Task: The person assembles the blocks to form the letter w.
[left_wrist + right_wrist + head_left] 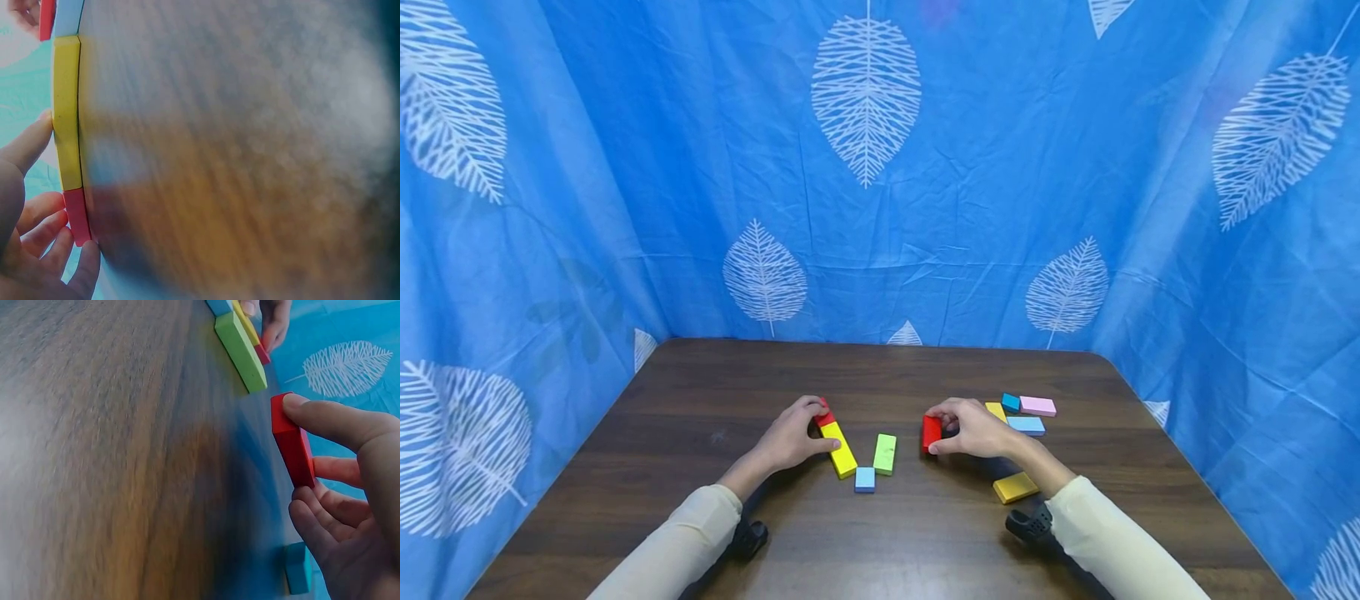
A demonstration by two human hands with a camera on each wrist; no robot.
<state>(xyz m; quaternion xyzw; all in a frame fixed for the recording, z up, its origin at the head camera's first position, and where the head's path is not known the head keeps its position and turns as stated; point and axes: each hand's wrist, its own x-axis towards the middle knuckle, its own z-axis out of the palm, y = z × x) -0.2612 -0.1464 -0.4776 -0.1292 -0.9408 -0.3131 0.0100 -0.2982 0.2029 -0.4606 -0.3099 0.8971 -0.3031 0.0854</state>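
Note:
My left hand (790,435) spans a row of two blocks on the table, its fingers around the end of a small red block (76,215) and its thumb against the side of a long yellow block (839,450). The two blocks stand end to end. A small light blue block (865,480) sits by the yellow one's near end, and a lime green block (885,454) stands just right of it. Farther right, my right hand (973,429) pinches a longer red block (292,440) between thumb and fingers, low over the table.
Beyond the right hand lie a teal block (1011,403), a pink block (1038,407), a light blue block (1026,426) and a partly covered yellow block (995,410). A golden yellow block (1015,487) lies beside the right forearm. A blue leaf-print curtain (865,250) surrounds the brown table (880,550).

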